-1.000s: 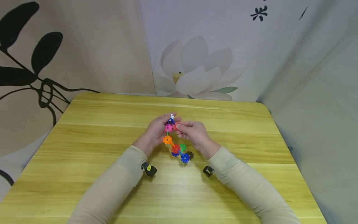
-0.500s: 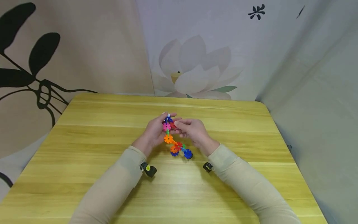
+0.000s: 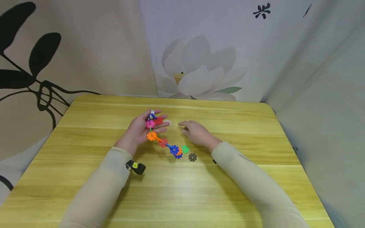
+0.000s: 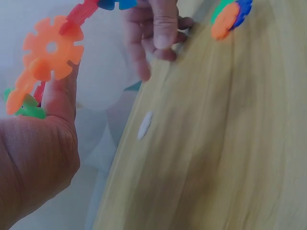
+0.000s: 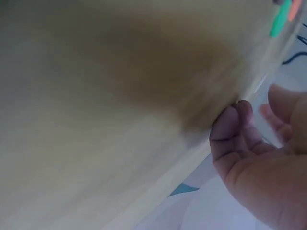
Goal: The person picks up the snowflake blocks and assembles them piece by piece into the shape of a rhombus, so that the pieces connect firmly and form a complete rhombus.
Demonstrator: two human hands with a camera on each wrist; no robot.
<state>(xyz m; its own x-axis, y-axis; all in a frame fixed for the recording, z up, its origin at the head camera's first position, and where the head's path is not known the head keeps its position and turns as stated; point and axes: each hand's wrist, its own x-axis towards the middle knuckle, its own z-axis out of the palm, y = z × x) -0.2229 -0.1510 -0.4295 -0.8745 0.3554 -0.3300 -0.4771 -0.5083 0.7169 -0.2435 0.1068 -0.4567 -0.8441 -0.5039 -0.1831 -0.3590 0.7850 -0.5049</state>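
My left hand (image 3: 137, 129) is palm up, its thumb holding one end of a chain of slotted plastic snowflake discs against it, fingers spread. The chain runs through white, dark blue, red, pink and green pieces to an orange disc (image 3: 152, 136), then hangs by a red disc (image 3: 163, 143) to a blue disc (image 3: 174, 149). A loose white disc (image 4: 145, 125) lies on the table just past the left fingertips. Right of it, my right hand (image 3: 196, 132) hovers with nothing in its fingers, index finger extended toward the white disc.
On the wooden table (image 3: 242, 190) lie a green disc (image 3: 185, 149), a dark grey disc (image 3: 192, 157) and, partly behind the chain's blue end, an orange disc (image 4: 224, 21) with a blue one (image 4: 243, 12). Printed curtains (image 3: 114, 47) hang behind the table.
My right hand has let go of the chain's red disc and drawn back right. The left hand has moved left with the chain, so the loose white, green and grey discs now show.
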